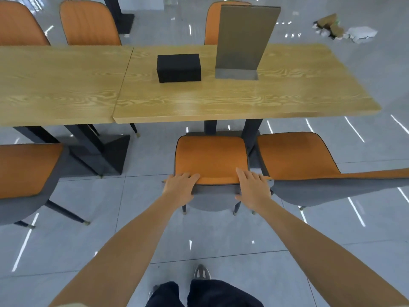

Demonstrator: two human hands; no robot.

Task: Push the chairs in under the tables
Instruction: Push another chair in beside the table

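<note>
Left hand: the left hand (pixel 180 187) is hooking its fingers over the top rim of the backrest and gripping the chair (pixel 210 156) at one corner.
Right hand: the right hand (pixel 252 187) is laying its fingers over the same rim, with the thumb splayed down the grey back, and clamping the other corner. The two-corner hold is probably meant to keep the push straight.
Chair: it is standing directly ahead of both hands, and nearly all of its seat is showing clear of the table edge, so the push looks barely begun.
Worktop: the worktop (pixel 221 100) is lying beyond the fingertips, its near edge just past the seat front and its dark pedestal waiting behind.
Neighbouring chair: the neighbouring chair (pixel 298 156) is crowding in just beside the right hand and could well snag.
Black box and upright board: the black box (pixel 178 68) and the upright board (pixel 243 41) are sitting well ahead of the hands and back from the near edge, so a nudge seems unlikely to disturb them.
</note>
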